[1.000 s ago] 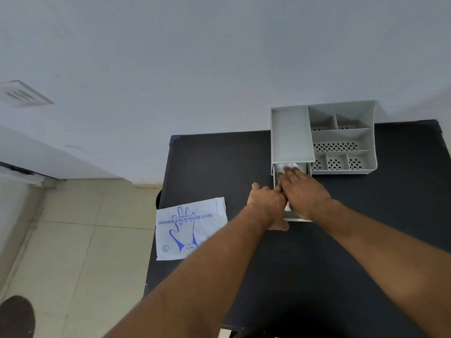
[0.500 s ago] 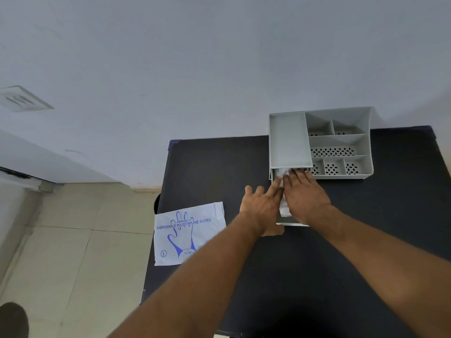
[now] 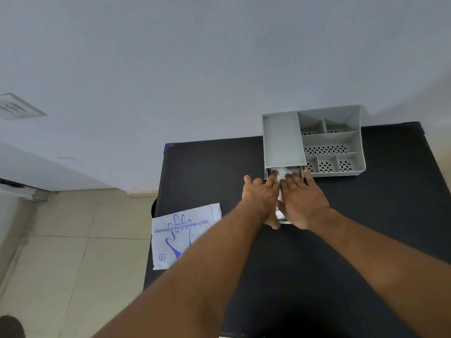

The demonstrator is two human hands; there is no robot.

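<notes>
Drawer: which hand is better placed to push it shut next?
Right, probably. The right hand lies flat along the open drawer, its heel near the front edge; the left hand sits more to the side, fingertips on the white gloves.

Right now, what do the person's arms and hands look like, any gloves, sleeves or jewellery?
The left hand and right hand are bare: no gloves, rings or watch. The left arm and right arm are uncovered as far as the picture shows, with no sleeve, band or marking in view.
</notes>
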